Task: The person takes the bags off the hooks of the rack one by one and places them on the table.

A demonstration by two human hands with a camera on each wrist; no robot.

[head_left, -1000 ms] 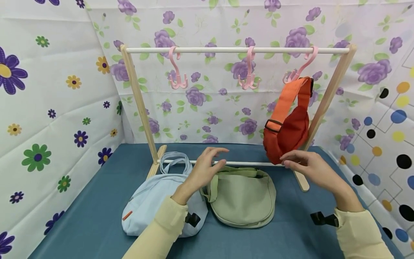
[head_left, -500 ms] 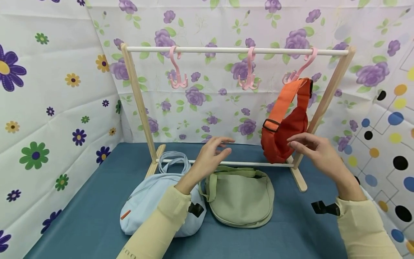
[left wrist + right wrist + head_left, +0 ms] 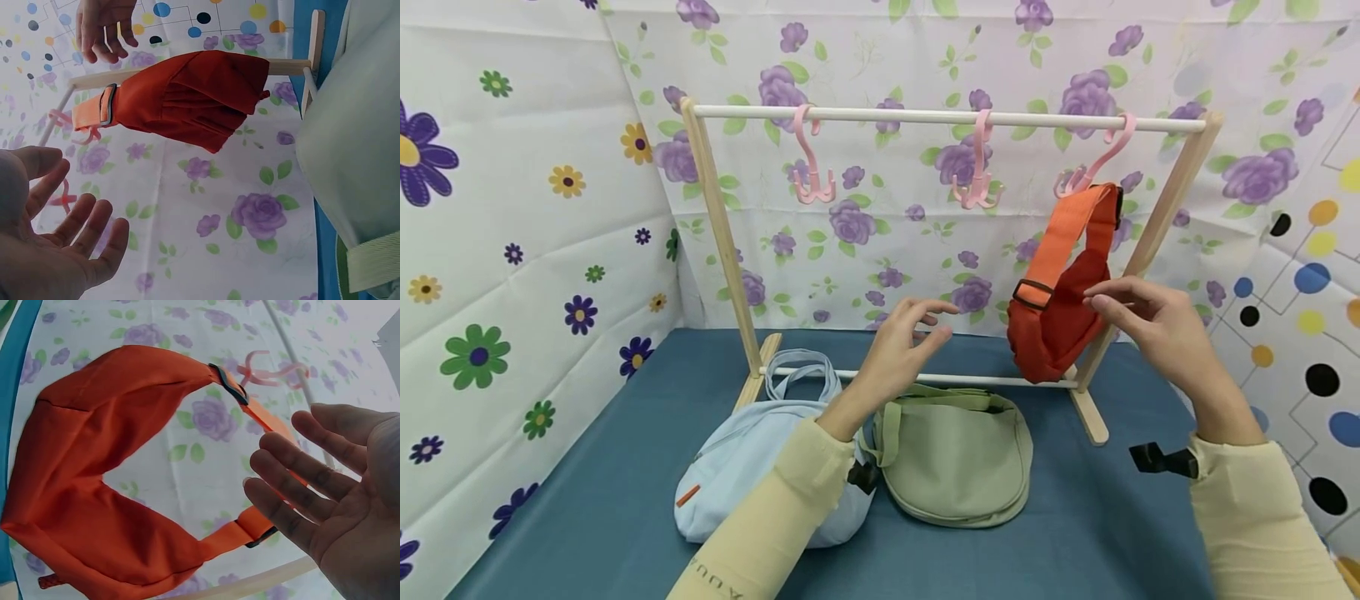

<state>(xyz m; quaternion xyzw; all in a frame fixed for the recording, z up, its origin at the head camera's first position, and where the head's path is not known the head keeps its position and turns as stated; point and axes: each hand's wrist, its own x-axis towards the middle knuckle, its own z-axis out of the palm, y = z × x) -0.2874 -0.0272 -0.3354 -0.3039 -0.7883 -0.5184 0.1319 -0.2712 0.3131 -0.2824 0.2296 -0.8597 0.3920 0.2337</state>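
The red bag hangs near the rack's right post, its orange strap caught on the tilted right-hand hook. That loop seems to bear the weight, so the body sags toward the rack's lower bar.

Just beside the bag is the right hand, fingers loosely bent and holding nothing; the left wrist view shows it apart from the fabric. The left hand is likewise empty, thumb and fingers spread, in the air in front of the lower bar.

Two more pink hooks, the middle hook and left hook, carry nothing on the top rail. The rack stands toward the back edge of the blue-covered table, its splayed feet presumably for steadiness. Before it lie the green bag and, nearer the table's left edge, the light-blue bag, both resting flat with straps toward the rack.
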